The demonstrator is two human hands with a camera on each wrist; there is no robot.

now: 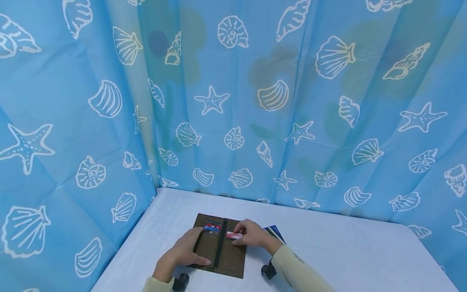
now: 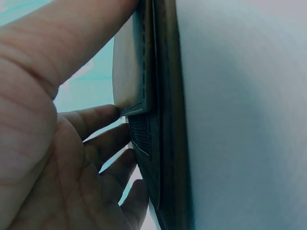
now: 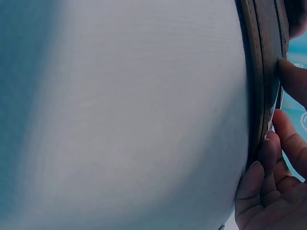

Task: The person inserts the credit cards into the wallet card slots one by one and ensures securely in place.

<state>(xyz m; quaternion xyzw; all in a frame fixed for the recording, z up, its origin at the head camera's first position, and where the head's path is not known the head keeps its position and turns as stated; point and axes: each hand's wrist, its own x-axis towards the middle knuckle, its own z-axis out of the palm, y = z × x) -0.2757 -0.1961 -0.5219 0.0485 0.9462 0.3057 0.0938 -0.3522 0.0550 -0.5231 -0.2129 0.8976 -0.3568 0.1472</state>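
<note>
A brown bifold wallet [image 1: 233, 259] lies spread flat on the white table, a black strap [image 1: 219, 247] running down its middle. Blue and red cards [image 1: 212, 228] stick out of a slot in its left panel. My left hand [image 1: 187, 247] rests spread over the wallet's left side, thumb near the bottom and fingertips touching its surface; the left wrist view shows these fingers [image 2: 103, 139] fairly straight. At the right panel, my right hand [image 1: 253, 233] pinches a red-and-white card [image 1: 233, 235] between thumb and fingers. That card is partly hidden by the hand.
Beyond the right hand, a dark blue item with pale stripes [image 1: 275, 232] lies on the table [image 1: 346, 251], partly covered by the hand. Black wrist devices [image 1: 268, 271] sit below both sleeves. A blue shell-patterned curtain [image 1: 233, 113] closes off the back and left.
</note>
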